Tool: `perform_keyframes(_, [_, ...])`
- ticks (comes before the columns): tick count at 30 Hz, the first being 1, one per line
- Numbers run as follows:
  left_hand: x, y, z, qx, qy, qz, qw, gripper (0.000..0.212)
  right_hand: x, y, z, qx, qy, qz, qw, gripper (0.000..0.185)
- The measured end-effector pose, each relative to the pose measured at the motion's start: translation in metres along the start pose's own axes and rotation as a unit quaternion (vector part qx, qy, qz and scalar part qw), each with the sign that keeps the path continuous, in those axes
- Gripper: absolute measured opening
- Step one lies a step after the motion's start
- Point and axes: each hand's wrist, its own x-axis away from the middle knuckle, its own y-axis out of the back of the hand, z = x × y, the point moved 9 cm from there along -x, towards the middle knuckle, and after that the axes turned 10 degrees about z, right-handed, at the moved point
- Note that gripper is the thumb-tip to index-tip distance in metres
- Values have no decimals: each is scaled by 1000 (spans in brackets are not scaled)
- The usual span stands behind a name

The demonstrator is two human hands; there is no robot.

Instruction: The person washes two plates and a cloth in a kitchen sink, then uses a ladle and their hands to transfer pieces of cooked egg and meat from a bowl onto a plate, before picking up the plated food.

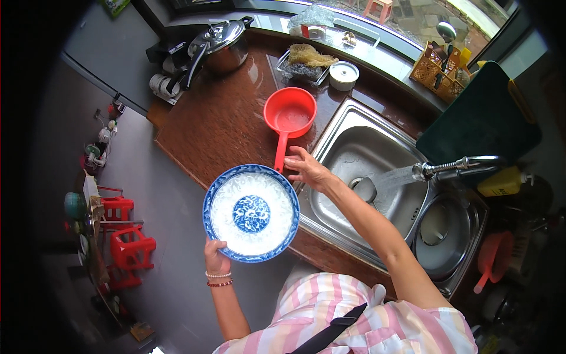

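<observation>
My left hand [216,257] grips the near left rim of a white plate [278,212] with a blue patterned border and centre. The plate is held face up past the counter's front edge. Beside the handle end of a red plastic dipper [295,110], my right hand [309,169] has its fingers spread and holds nothing; whether a fingertip touches the handle is hard to tell. That dipper rests upright on the brown counter [221,119]. Under my right forearm lies a steel sink [345,155], where water runs from the faucet [464,164] near a round metal piece at the drain.
A pressure cooker [225,48] stands at the back left. Behind the dipper are a wire tray with scrubbers [305,62] and a white lidded tin [344,75]. Right of the sink are a smaller basin with a metal bowl [446,261], a yellow bottle [499,182] and a dark green board [477,115].
</observation>
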Motion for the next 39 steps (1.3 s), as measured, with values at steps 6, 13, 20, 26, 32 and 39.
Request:
perform_keyframes(6, [-68,57,-10,87,-4,-41,995,59,8,-1,19,-44,90,-68,993,21])
perform_keyframes(13, [-163,91,-30,80,-65,25,994,66,159,-27,73,631,222,-223,709,16])
perform_keyframes(20, [-228,74,-10,58,-32,-16,998,61,354,-46,53,788,240,-401,401,23])
perform_keyframes(26, [-240,78,-14,-13,-16,-74,997,60,536,-37,61,601,199,-684,363,25])
perform_keyframes(32, [-247,77,-14,-59,2,-103,993,59,743,56,24,297,261,-867,304,32])
perform_keyframes(39, [-245,94,-24,-91,14,-139,986,58,844,153,-21,90,220,-876,419,31])
